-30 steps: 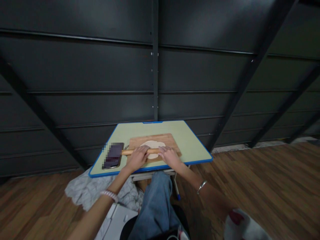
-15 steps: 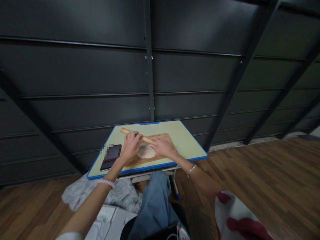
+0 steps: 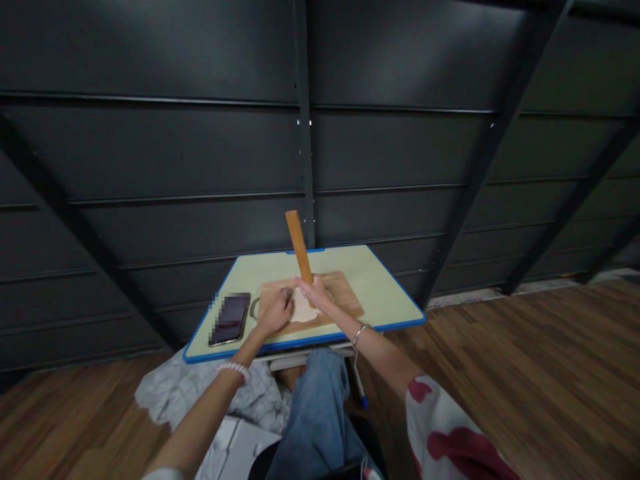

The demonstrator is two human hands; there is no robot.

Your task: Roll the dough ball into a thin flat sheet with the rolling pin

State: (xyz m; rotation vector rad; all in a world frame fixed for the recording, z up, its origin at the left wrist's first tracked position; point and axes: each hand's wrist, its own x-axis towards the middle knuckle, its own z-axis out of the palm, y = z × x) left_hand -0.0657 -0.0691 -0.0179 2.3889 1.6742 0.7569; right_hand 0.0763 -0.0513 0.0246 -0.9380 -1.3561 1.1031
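Note:
A flattened piece of pale dough (image 3: 304, 309) lies on a wooden cutting board (image 3: 347, 300). My right hand (image 3: 316, 293) is closed around the lower part of a wooden rolling pin (image 3: 299, 245). The pin stands up steeply, its top leaning away toward the wall, and its lower end comes down at the dough. At the dough's left edge is my left hand (image 3: 277, 313), fingers bent and closed on that edge; the fingertips are partly hidden.
The board rests on a small pale yellow table (image 3: 385, 283) with a blue rim. A phone (image 3: 231, 319) lies at its left. Behind stands a dark panelled wall (image 3: 230, 147). Crumpled cloth (image 3: 173, 390) and a white box (image 3: 245, 450) are below, beside my jeans-clad leg (image 3: 320, 407).
The rolling pin has swung from lying crosswise under both hands to steeply raised in my right hand alone. My left hand has left the pin and come down to the dough's left edge.

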